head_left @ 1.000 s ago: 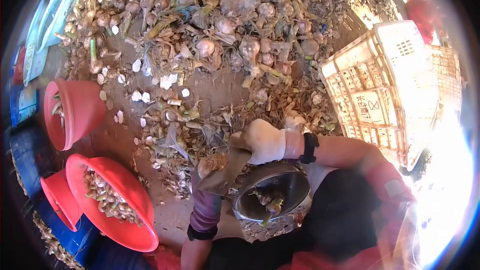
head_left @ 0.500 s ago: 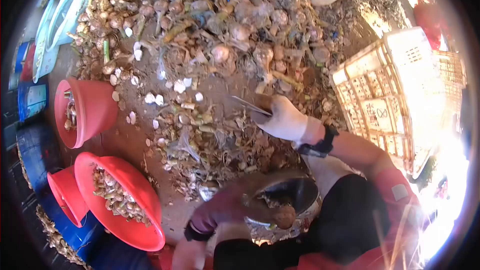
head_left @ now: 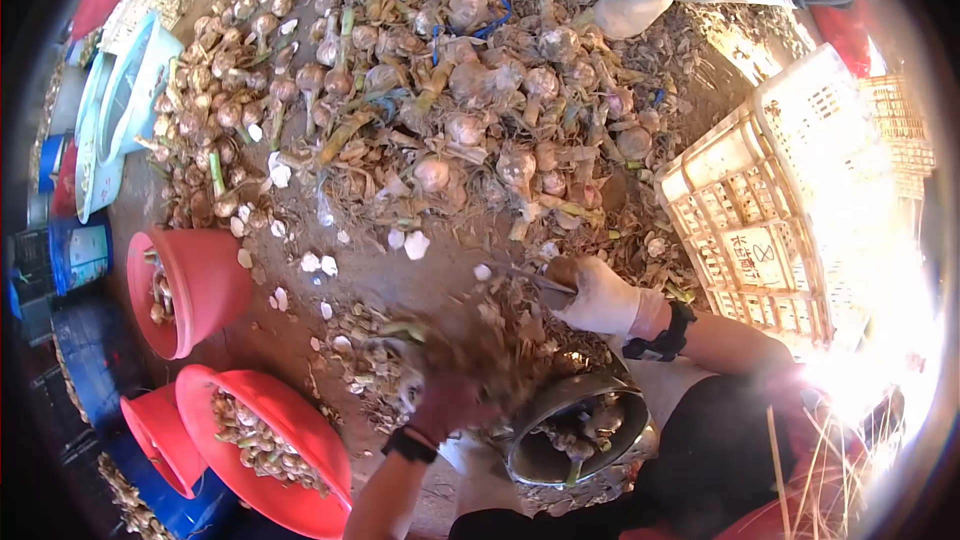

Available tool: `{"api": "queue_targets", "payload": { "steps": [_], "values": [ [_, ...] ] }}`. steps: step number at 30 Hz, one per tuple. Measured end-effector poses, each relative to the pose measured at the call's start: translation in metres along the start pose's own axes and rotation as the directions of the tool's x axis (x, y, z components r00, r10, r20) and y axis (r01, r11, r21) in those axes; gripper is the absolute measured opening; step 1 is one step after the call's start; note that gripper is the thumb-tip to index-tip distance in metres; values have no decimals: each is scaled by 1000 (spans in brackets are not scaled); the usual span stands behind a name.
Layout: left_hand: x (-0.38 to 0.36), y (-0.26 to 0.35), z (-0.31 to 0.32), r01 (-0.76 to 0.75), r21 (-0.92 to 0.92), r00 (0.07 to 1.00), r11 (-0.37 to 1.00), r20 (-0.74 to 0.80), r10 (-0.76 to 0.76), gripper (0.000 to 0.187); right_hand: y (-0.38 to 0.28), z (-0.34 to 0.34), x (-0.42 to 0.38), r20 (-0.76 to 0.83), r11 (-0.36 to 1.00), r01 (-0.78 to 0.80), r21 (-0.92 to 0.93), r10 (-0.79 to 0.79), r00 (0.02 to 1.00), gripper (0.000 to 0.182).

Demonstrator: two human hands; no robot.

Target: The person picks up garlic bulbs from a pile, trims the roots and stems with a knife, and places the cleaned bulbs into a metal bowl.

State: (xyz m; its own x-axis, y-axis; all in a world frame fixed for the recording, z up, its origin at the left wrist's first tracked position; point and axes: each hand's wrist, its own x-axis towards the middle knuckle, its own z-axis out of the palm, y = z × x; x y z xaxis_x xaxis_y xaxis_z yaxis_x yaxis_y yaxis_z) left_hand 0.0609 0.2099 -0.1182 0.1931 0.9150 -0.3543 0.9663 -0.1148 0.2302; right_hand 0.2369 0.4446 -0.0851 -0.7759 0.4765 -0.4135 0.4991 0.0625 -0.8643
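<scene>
My left hand, in a dark red glove, is low over a pile of cut garlic stalks and husks. Motion smears its fingers, and whether they hold anything is hidden. My right hand, in a pale glove, is closed around a thin-bladed metal cutting tool that points left, above the dirt floor. Between my legs a black bucket stands tilted, with garlic bulbs inside. Ahead lies a large heap of untrimmed garlic with dry roots and stalks.
On the left are a pink bucket, a red basin holding trimmed garlic, and light-blue basins. A cream plastic crate stands at right. Another person's gloved hand reaches into the heap from the upper right.
My left hand has moved from over the black bucket up to the stalk pile. A garlic bulb near that hand now lies in the bucket. The view has shifted slightly.
</scene>
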Motion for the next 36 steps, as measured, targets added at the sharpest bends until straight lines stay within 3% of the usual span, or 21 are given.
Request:
{"api": "queue_targets", "payload": {
  "steps": [1, 3, 5, 7, 9, 10, 12, 16, 18, 19, 21, 22, 24, 25, 26, 27, 28, 31, 32, 34, 36],
  "values": [
    [3, -2, -12, -3, 12, 1000, 1000, 3, 3, 65, -2, -1, 1, -7, 1000, 7, 8, -7, 1000, 17],
    [16, -6, -32, -31, -460, 998, 887, 27, 49, 57, -5, -4, 1, 13, 1000, 14, 21, -15, 1000, 17],
    [45, -31, -62, 361, -143, 925, 921, -68, -373, 43, -1, -6, 1, 5, 998, -3, 66, 2, 1000, 18],
    [89, -66, -96, 281, -208, 830, 937, -436, -347, 43, 3, -12, 6, -10, 996, -6, 94, 7, 1000, 19],
    [136, -82, -114, 231, -110, 713, 967, -657, -245, 46, 9, -12, 6, -99, 988, 18, 153, -3, 995, 19],
    [156, -87, -116, 222, -110, 715, 969, -657, -239, 46, 11, -13, 6, -107, 988, 15, 153, 2, 994, 19],
    [186, -90, -107, 338, -266, 752, 903, -501, -429, 49, 15, -16, 5, -97, 990, 24, 139, -10, 995, 17],
    [170, -77, -86, 403, -349, 744, 846, -413, -525, 49, 7, -27, 1, -74, 990, -31, 139, 41, 996, 20],
    [127, -68, -81, 500, -483, 823, 719, 8, -568, 48, 15, -23, 4, -112, 990, 62, 126, -48, 993, 20],
    [100, -68, -62, 516, -480, 817, 709, 27, -576, 48, 19, -15, 7, -173, 983, 110, 144, -84, 981, 19],
    [54, -71, -13, 434, -848, 765, 303, 170, -621, 41, 4, -16, 8, -117, 994, 89, 68, -81, 990, 19],
    [41, -58, -21, 452, -845, 757, 286, 194, -625, 41, -3, -14, 5, -75, 997, 71, -17, -72, 995, 20],
    [25, -27, -54, 375, -867, 698, -328, 497, -516, 34, -9, -5, 6, -4, 999, 37, -35, -37, 999, 22],
    [21, -15, -51, 249, -863, 704, -441, 473, -529, 30, -12, 0, 6, 55, 996, 36, -86, -31, 998, 21],
    [20, -4, -48, 241, -861, 705, -447, 472, -529, 30, -16, 5, 7, 108, 989, 39, -141, -24, 994, 20],
    [22, 7, -46, 154, -923, 704, -354, 353, -616, 30, -22, 8, 9, 136, 964, 158, -212, -131, 982, 19],
    [21, 15, -45, 71, -965, 690, -252, 230, -686, 30, -29, 12, 11, 138, 963, 153, -222, -125, 983, 19],
    [10, 33, -77, 12, -959, 692, -283, 213, -690, 27, -30, 20, 9, 171, 945, 189, -268, -146, 974, 19],
    [5, 36, -84, -23, -957, 683, -289, 196, -704, 25, -13, 24, 8, 167, 953, 95, -287, -47, 985, 22],
    [-6, 26, -77, -44, -949, 653, -312, 209, -728, 28, -4, 26, 20, 154, 945, -76, -317, 130, 980, 27],
    [-21, 22, -69, 138, -813, 628, -566, 514, -585, 39, -18, 33, 11, 167, 971, -115, -209, 151, 974, 28]
  ]
}}
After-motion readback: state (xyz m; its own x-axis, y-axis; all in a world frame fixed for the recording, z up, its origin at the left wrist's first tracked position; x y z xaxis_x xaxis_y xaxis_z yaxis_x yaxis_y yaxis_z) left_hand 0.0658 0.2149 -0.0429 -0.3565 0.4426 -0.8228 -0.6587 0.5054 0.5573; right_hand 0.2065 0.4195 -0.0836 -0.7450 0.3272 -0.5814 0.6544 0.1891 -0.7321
